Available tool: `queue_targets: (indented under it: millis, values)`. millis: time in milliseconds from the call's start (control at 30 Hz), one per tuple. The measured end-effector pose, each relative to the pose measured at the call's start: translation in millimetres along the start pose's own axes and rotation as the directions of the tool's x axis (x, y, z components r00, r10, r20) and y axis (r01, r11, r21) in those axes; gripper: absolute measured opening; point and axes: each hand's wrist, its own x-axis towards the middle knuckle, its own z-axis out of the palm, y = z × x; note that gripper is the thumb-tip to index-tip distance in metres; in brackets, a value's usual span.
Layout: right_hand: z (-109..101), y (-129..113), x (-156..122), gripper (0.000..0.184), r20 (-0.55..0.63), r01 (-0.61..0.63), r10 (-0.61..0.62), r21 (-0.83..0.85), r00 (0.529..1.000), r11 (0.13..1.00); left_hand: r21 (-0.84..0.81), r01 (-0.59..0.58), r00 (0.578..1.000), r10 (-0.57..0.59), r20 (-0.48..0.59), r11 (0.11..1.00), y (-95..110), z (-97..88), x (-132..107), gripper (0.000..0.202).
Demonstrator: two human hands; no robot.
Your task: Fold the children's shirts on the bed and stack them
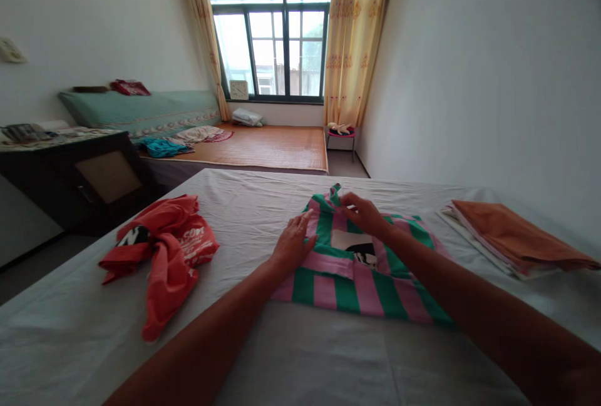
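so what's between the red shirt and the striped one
Only bare white sheet lies between the red shirt and the striped garment; the left hand rests on the striped one's edge, its forearm crossing that gap. Seen in the head view.

On the crumpled red cloth shirt (pixel 164 256), near left, white letters begin with "CO"; the rest is lost in folds. The patch on the green-and-pink striped shirt (pixel 347 290) shows no readable word.

White walls (pixel 469 68); daylit window (pixel 270 49), yellow curtains (pixel 352 37); mat-covered bed (pixel 263 146); dark cabinet (pixel 84 174) left.
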Motion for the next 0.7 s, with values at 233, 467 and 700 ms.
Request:
queue_targets:
  millis: [233, 467, 700]
  values:
    - [-43, -26, -76, 0.024, 0.261, 0.081, -0.074, -0.018, 0.962, 0.997, 0.113, -0.133, 0.99, 0.127, 0.061, 0.985, 13, -14.6, 0, 0.078]
    - [-116, 90, -67, 0.041, 0.217, -0.181, 0.337, -0.526, 0.916, 0.831, 0.126, -0.319, 0.937, 0.292, 0.193, 0.939, 21, -22.4, 6, 0.029]
    - [-149, 86, -79, 0.016, 0.228, -0.178, 0.348, -0.541, 0.909, 0.822, -0.204, -0.197, 0.98, 0.2, -0.007, 0.959, 4, -25.2, 13, 0.027]
